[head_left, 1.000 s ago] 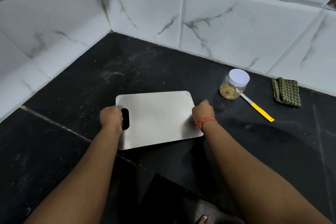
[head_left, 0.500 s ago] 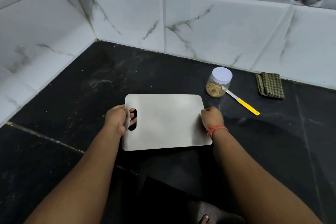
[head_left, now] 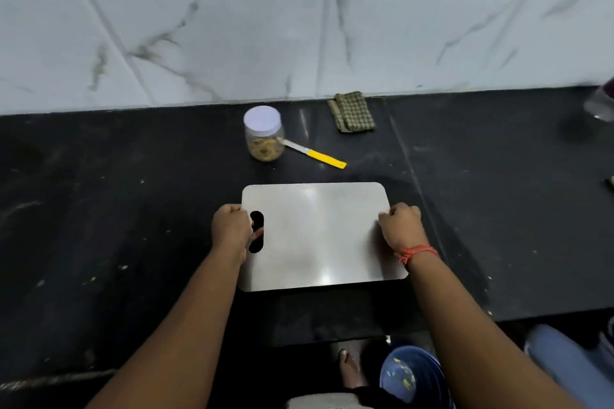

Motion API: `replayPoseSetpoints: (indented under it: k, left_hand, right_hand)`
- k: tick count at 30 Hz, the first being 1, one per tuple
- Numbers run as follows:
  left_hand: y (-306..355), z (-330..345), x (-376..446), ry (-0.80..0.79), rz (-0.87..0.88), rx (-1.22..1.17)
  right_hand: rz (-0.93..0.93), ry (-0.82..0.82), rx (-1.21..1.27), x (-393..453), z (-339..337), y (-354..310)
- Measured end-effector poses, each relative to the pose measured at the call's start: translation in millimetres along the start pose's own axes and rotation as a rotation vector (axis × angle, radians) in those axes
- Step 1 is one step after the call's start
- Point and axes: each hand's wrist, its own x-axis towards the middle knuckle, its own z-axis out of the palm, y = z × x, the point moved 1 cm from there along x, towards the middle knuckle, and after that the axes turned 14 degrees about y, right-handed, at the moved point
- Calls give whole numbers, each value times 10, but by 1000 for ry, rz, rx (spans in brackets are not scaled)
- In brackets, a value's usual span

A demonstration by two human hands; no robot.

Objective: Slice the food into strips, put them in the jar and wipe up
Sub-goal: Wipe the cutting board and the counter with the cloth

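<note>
While both hands clamp the short ends of the steel cutting board [head_left: 319,236], it sits flat over the black worktop [head_left: 133,209]. Left hand [head_left: 231,230] is a closed fist on the board's left edge, fingers curled under and showing through the handle slot [head_left: 256,232]. Right hand [head_left: 400,224] is also fisted, thumb on top of the right edge, fingers wrapped below; an orange thread band [head_left: 417,252] sits on that wrist. The board's top is bare and shiny.

Beyond the left hand and a bit to its right stands the jar [head_left: 264,133], white lid on, yellowish strips inside. The knife [head_left: 315,153] with the yellow handle lies just right of the jar, blade tip touching or nearly touching the jar, cannot tell which. Farther out, past the right hand's far side, a folded green checked cloth [head_left: 351,110] lies against the marble-look tile wall [head_left: 299,36]. Below the right forearm, off the worktop edge, a blue bucket [head_left: 412,375] and a bare foot [head_left: 349,372] on the floor.

Versus half a second ago: the same two-handed grip on the board; the view has swung right, so the wall corner is gone and the front edge of the worktop, the bucket and the foot have come in. Jar, knife and cloth keep their layout.
</note>
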Motion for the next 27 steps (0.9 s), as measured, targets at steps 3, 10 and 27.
replayPoseSetpoints:
  k: [3,10,27]
  left_hand:
    - [-57,192,-143,2,107,181]
    - [-24,273,-214,-26,437,678]
    - [54,214,-247,18,574,1071]
  right_hand:
    - [37,38,-13,54,-115,222]
    - [-27,27,-81,118,-213,401]
    - [-212,-125,-259,327,-262,249]
